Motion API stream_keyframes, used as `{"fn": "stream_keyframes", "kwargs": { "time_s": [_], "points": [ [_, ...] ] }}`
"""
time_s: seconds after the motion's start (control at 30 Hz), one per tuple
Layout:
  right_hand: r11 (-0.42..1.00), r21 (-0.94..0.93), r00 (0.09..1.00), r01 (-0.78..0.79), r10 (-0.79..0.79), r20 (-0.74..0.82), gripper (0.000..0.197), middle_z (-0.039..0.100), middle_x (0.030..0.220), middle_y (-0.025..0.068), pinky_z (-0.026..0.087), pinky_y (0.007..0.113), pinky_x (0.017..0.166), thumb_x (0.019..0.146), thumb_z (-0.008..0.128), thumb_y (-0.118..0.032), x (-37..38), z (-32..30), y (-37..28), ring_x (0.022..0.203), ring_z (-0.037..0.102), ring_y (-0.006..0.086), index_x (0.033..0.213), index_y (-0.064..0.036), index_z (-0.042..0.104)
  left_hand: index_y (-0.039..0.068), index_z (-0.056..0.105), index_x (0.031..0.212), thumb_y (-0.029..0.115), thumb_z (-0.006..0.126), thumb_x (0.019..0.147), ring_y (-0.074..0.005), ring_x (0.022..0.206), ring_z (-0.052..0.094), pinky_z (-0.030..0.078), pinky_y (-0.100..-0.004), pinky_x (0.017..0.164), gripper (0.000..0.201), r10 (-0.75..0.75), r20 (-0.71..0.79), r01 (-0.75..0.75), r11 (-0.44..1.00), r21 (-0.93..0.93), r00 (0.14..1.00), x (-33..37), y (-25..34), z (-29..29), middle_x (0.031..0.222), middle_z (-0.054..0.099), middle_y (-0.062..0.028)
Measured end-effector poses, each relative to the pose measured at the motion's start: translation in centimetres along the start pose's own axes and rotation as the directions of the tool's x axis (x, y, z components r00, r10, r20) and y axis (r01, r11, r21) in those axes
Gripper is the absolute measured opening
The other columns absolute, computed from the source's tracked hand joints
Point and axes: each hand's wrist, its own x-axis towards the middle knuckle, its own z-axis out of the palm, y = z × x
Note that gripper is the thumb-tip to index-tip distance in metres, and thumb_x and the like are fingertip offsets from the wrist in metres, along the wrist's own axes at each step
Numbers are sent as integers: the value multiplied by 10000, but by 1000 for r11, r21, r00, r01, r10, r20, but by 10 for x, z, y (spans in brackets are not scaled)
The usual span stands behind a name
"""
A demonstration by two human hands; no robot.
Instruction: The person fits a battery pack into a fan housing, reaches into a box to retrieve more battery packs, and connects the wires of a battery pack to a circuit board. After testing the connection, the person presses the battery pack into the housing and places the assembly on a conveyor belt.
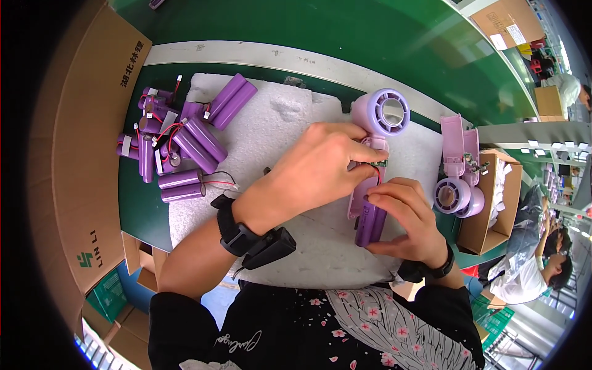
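- Your left hand [314, 169] curls down over the handle of the lilac handheld fan shell [379, 132], fingers closed on it near the small circuit board.
- Your right hand [404, 219] pinches the purple battery cell [372, 225], thumb and fingers shut on it against the shell's lower end.
- The shell lies on the white foam sheet [259, 132], its round head pointing away from you.
- A heap of wired purple cells [176, 145] sits to your left; another fan shell [459, 169] lies to your right.

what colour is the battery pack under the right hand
Purple, seen in the head view: the battery pack under the right hand matches the purple packs piled at left.
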Motion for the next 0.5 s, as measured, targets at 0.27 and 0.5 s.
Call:
{"fn": "stream_keyframes", "kwargs": {
  "time_s": [0.27,0.5],
  "points": [
    [997,-80,999,2,-5,-40,815,623,1199,140,484,428,907,451,890,-126,3,4,8,1044,603,343,1203,1,602,74,749,1071,21,738,776,-316,788,694,566,-345,672,300,46,53,-49,997,67,998,2,3,-4,1009,705,-160],
    [981,-190,1000,-29,27,-13,770,612,1203,155,494,424,912,503,885,-138,3,5,1,1072,608,350,1205,4,602,65,740,1087,16,711,805,-341,816,689,566,-375,714,287,81,61,-85,995,54,995,1,3,-6,1030,697,-187]
  ]
}}
